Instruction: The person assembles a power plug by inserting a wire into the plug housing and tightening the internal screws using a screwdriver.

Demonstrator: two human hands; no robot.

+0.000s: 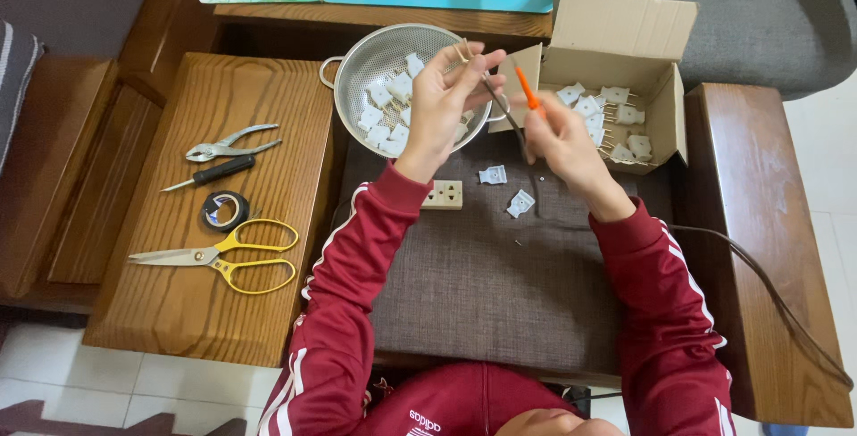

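Left hand (446, 101): fingers pinched on a small white plug part (464, 50), raised over the metal colander (357, 70) at 12 o'clock. Right hand (562, 137): closed around an orange-handled screwdriver (527, 90), tip toward the part. Cardboard box (625, 34) of white plug parts at 1 o'clock. 2 loose plug pieces (507, 188) and a socket (444, 195) on the brown cushion (482, 284). Wooden worktop (178, 311) at 9 o'clock: pliers (230, 143), black tape roll (225, 210), yellow scissors (223, 257).
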